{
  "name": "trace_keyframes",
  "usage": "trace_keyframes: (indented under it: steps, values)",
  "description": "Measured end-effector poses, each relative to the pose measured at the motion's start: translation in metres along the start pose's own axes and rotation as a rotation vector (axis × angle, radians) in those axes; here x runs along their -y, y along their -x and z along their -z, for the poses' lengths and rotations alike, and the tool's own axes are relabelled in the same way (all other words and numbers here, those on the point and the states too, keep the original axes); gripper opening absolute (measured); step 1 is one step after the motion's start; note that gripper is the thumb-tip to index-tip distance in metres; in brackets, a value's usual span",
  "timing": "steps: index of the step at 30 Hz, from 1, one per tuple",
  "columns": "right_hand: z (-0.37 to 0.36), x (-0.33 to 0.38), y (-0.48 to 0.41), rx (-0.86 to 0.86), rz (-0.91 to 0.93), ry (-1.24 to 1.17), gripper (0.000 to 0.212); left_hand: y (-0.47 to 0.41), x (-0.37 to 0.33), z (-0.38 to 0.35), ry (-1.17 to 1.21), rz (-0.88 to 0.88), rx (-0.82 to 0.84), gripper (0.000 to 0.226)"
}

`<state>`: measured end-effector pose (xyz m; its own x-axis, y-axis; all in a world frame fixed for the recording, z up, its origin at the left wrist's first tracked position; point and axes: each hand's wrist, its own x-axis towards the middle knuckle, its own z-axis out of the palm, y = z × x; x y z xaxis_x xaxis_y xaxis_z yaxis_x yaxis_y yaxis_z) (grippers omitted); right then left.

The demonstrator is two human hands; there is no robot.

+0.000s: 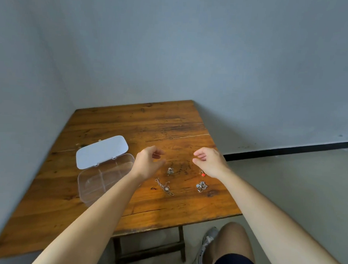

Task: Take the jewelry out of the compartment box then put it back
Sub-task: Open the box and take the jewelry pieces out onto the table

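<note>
While both bare arms are reaching in from the bottom of the frame, the left hand is hovering near the centre over the wooden table, its fingers loosely curled and parted, gripping nothing. The right hand is hanging just right of centre at about the same height, thumb and fingers also bent and apart, empty as well.

The clear compartment box is lying open at centre left of the frame, with the left forearm crossing over its lower right corner. Its white lid is folding back toward the upper left, hinged to the far edge of the tray. The dividers inside are showing through the transparent plastic, and the visible compartments are looking bare.

Four pieces of jewelry are sitting on the tabletop between and below the hands, well apart from one another. A small silver charm is resting just below the left hand's fingers. A chain bracelet with a pale stone is stretching diagonally lower down, beside the left wrist. A red-stoned piece is lying partly tucked under the right wrist, so its shape is hard to tell. A tangled silver necklace with a bluish bead is sitting below that.

At the lower right of the frame, a bare knee and a grey sneaker are showing above the pale floor.
</note>
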<state>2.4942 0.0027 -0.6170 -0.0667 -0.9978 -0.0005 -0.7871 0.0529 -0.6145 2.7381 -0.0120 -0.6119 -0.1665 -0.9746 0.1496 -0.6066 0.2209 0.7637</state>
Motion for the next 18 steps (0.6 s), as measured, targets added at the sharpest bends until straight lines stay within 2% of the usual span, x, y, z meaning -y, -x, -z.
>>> trace_keyframes:
  steps: [6, 11, 15, 18]
  values:
    - [-0.023, 0.056, 0.006, 0.029, 0.093, -0.091, 0.024, 0.025, 0.014, 0.049, 0.069, 0.06, -0.127, 0.019]
    - [-0.073, 0.09, 0.02, 0.146, 0.166, -0.105, 0.032, 0.059, 0.038, 0.073, 0.091, 0.137, -0.164, 0.013]
    - [-0.108, 0.097, 0.031, 0.255, 0.192, -0.084, 0.051, 0.075, 0.056, 0.071, 0.072, 0.184, -0.076, 0.021]
    - [-0.123, 0.091, 0.038, 0.295, 0.231, -0.015, 0.057, 0.08, 0.064, 0.068, -0.019, 0.17, 0.027, 0.033]
